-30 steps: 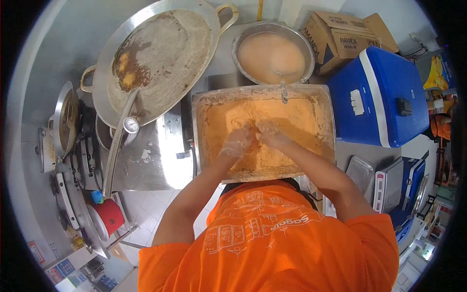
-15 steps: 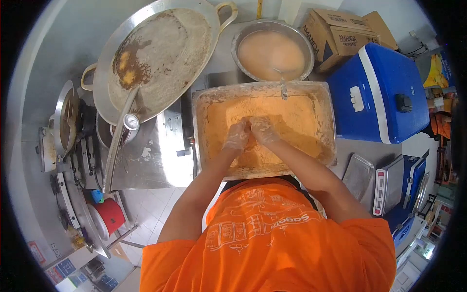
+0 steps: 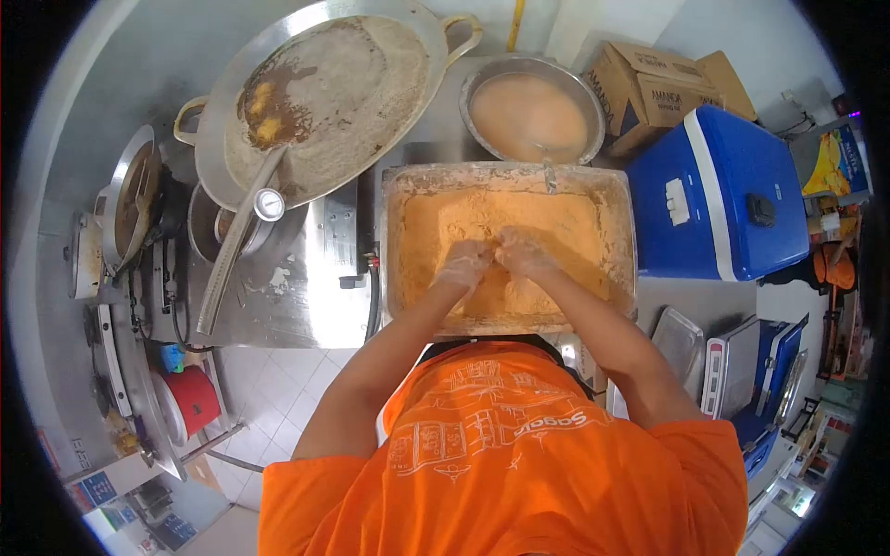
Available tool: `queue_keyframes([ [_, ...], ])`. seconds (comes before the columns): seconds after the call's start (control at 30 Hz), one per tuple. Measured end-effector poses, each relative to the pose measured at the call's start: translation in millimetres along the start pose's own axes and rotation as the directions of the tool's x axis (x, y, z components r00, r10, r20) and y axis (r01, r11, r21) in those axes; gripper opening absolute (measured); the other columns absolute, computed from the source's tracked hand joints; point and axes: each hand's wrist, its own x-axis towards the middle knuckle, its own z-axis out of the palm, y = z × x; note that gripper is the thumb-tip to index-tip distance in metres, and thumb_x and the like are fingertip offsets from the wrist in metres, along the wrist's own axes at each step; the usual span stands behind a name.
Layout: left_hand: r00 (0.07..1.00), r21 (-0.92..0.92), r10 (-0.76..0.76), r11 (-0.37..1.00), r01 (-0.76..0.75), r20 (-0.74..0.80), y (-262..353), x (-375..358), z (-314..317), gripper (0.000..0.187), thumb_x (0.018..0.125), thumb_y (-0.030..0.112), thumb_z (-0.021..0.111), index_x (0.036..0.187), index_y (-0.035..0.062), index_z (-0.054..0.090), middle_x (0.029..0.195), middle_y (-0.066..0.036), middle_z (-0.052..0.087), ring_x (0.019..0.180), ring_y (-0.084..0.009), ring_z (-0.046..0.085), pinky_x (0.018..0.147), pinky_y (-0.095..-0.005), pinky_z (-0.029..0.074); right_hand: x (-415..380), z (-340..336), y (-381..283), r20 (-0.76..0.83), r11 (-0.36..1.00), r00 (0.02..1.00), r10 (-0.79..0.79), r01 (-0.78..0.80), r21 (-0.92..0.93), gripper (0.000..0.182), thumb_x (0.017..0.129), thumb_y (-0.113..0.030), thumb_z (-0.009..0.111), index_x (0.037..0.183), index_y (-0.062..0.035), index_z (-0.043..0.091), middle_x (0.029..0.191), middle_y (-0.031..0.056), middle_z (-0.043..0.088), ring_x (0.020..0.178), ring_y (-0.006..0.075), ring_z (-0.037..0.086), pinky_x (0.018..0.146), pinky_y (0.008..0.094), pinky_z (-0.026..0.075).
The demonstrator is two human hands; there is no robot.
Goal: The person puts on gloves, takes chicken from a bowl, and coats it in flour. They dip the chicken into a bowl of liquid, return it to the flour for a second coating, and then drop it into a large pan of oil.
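A rectangular tub (image 3: 394, 250) of orange breading flour (image 3: 556, 218) stands before me, its rim crusted with powder. My left hand (image 3: 466, 263), in a clear plastic glove dusted with flour, is low over the powder with its fingers curled closed. Close beside it, my right hand (image 3: 521, 253), gloved the same way, is also closed. The fingertips of both hands meet near the tub's middle. Whatever is between them is hidden by the fingers and the coating of flour.
A metal bowl (image 3: 598, 125) of pale orange liquid stands behind the tub. At left, a wide pan (image 3: 218, 153) of foamy oil holds frying pieces, a long-handled skimmer (image 3: 232, 259) and a thermometer (image 3: 269, 205). A blue cooler (image 3: 742, 195) and cardboard box (image 3: 663, 88) stand right.
My view has shifted slightly. Both hands stay close together over the flour, a little nearer to me in the tub, with the right hand's fingers curled more tightly.
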Motion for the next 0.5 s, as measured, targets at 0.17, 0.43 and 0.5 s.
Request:
queue_keyframes([
  [0.17, 0.981, -0.152, -0.182, 0.974, 0.17, -0.073, 9.1, -77.4, -47.1, 0.037, 0.089, 0.027, 0.062, 0.118, 0.005, 0.068, 0.118, -0.024, 0.069, 0.111, -0.0385, 0.067, 0.095, -0.0448, 0.053, -33.4, -13.5, -31.4, 0.022, 0.982, 0.992, 0.125, -0.12, -0.148, 0.066, 0.09, -0.025, 0.056, 0.148, 0.0026, 0.039, 0.138, 0.0294, 0.055, 0.129, 0.0415, 0.055, 0.109, 0.0451, 0.044],
  [0.43, 0.934, -0.409, -0.311, 0.886, 0.219, -0.173, -11.7, -132.2, -54.5, 0.055, 0.085, 0.027, 0.072, 0.135, 0.007, 0.06, 0.128, -0.023, 0.066, 0.121, -0.0386, 0.061, 0.104, -0.0435, 0.048, -28.9, -33.3, -77.6, 0.001, 0.923, 0.979, 0.204, -0.192, -0.335, 0.071, 0.083, -0.028, 0.068, 0.142, 0.0027, 0.042, 0.137, 0.0277, 0.058, 0.127, 0.0391, 0.058, 0.107, 0.046, 0.046],
  [0.5, 0.933, -0.349, -0.314, 0.906, 0.238, -0.177, -9.1, -136.5, -60.2, 0.054, 0.086, 0.028, 0.072, 0.134, 0.0067, 0.06, 0.127, -0.023, 0.065, 0.12, -0.0392, 0.061, 0.104, -0.0444, 0.049, -19.1, -28.8, -73.8, -0.055, 0.916, 0.974, 0.222, -0.227, -0.33, 0.07, 0.082, -0.029, 0.07, 0.14, 0.0008, 0.044, 0.134, 0.0259, 0.06, 0.125, 0.0388, 0.06, 0.106, 0.0464, 0.047],
])
